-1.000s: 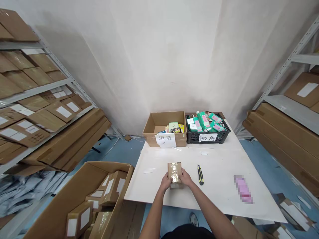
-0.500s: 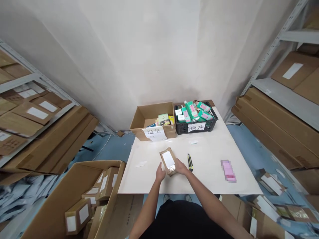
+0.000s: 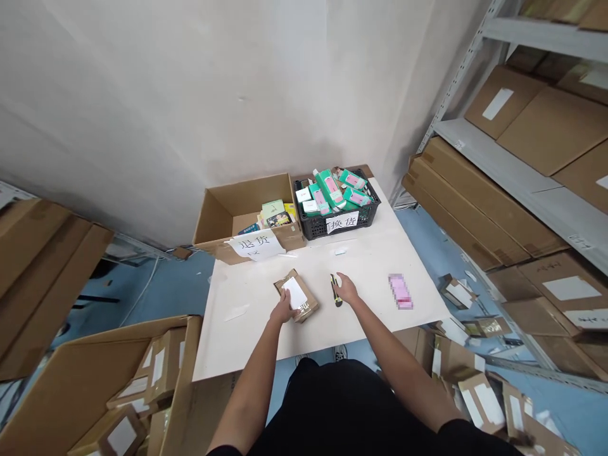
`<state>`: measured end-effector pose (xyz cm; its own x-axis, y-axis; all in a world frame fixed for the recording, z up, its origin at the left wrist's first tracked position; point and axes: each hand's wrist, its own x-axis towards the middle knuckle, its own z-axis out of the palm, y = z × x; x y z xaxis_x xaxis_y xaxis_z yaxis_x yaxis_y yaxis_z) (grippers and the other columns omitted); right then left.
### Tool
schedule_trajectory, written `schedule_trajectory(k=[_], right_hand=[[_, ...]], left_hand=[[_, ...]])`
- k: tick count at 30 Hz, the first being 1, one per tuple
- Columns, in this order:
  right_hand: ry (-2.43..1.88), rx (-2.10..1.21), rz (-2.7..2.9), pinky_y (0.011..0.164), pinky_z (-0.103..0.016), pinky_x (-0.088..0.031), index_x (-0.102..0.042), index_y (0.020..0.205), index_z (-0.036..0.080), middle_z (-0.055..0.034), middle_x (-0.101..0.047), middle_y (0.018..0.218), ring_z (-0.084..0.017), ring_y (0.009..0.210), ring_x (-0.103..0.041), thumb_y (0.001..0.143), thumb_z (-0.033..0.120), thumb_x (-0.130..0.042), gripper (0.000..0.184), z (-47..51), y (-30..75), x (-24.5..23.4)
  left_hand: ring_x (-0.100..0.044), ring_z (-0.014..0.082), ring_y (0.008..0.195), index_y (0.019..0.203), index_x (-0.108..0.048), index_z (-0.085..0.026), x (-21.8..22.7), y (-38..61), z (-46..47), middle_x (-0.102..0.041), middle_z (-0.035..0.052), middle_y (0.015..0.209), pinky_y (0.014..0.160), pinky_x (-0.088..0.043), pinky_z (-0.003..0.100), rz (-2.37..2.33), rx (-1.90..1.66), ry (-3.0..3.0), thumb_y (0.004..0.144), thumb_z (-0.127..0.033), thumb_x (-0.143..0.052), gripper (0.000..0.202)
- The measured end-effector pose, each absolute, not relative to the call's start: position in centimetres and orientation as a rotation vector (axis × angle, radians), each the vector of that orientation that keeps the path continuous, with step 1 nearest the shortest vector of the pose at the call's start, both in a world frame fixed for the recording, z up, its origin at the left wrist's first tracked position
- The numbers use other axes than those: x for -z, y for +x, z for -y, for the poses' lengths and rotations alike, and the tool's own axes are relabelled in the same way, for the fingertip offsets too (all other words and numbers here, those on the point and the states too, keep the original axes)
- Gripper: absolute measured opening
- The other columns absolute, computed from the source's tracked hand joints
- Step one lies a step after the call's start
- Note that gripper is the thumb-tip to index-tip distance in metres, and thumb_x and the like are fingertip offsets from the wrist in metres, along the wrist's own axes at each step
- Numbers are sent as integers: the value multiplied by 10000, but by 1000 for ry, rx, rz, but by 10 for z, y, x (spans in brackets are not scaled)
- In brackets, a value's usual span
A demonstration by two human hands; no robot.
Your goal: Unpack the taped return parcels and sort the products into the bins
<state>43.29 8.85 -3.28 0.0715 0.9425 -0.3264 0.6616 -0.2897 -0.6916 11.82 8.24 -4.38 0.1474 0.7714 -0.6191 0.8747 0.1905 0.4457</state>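
A small taped cardboard box (image 3: 308,303) with a white label lies on the white table, tilted a little. My left hand (image 3: 284,308) grips its left near side, the thumb and fingers lying over its top and edge. To the right of the box, a black and yellow utility knife (image 3: 338,301) rests at table level. My right hand (image 3: 347,289) has its fingers closed about the knife's upper part. A pink, pixelated item (image 3: 401,291) sits farther right on the table.
At the table's back stand an open cardboard carton (image 3: 216,231) with a paper sign and a black plastic basket (image 3: 313,226) of green and white boxes. A large carton (image 3: 190,354) of parcels is at the lower left. Shelving (image 3: 498,155) and floor parcels (image 3: 482,405) flank the right.
My right hand has let go of the cardboard box and moved right onto the utility knife. My left hand has moved onto the box's top. The camera view has turned right.
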Motion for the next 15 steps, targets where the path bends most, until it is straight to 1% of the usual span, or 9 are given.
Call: schedule_trajectory(k=[3, 5, 7, 9, 13, 15], right_hand=[[-2239, -1172, 1465, 1114, -375, -480, -546, 1483, 140, -175, -649, 1424, -276, 1343, -617, 920, 297, -633, 591, -73, 434, 64], [-2340, -1187, 1406, 1056, -370, -511, -575, 1425, 118, -202, -670, 1376, -283, 1293, -653, 924, 334, -634, 549, -62, 428, 81], [-2383, -1164, 1381, 1008, -366, -529, -599, 1354, 115, -224, -677, 1342, -283, 1256, -674, 919, 324, -625, 483, -53, 421, 91], [-2395, -1155, 1377, 932, -354, -554, -612, 1281, 130, -223, -708, 1262, -277, 1182, -710, 904, 296, -617, 412, -49, 415, 97], [-2369, -1217, 1378, 728, -322, -574, -604, 1159, 132, -200, -764, 1021, -273, 917, -776, 881, 252, -608, 303, -58, 404, 96], [-2314, -1244, 1386, 676, -293, -565, -582, 1155, 136, -185, -770, 993, -249, 833, -779, 915, 250, -564, 266, -66, 397, 89]], left_hand=[[-200, 383, 1608, 1680, -4, -162, 49, 120, -78, 107, 200, 1753, 1198, -393, 448, -1637, 133, 1598, 812, -450, -776, 1196], [-212, 382, 1605, 1681, -4, -176, 50, 121, -76, 96, 201, 1755, 1184, -404, 435, -1650, 127, 1592, 822, -439, -775, 1184], [-227, 372, 1603, 1682, -7, -181, 49, 123, -74, 91, 201, 1756, 1168, -415, 416, -1668, 136, 1576, 834, -431, -769, 1167], [-257, 357, 1597, 1683, -21, -195, 46, 125, -72, 85, 199, 1759, 1156, -420, 395, -1678, 142, 1558, 837, -431, -776, 1158], [-355, 346, 1559, 1683, -89, -230, 43, 129, -68, 49, 197, 1762, 1130, -438, 386, -1698, 97, 1530, 810, -420, -812, 1149], [-383, 347, 1544, 1684, -99, -235, 43, 130, -66, 39, 183, 1765, 1108, -457, 390, -1705, 60, 1504, 801, -402, -810, 1146]])
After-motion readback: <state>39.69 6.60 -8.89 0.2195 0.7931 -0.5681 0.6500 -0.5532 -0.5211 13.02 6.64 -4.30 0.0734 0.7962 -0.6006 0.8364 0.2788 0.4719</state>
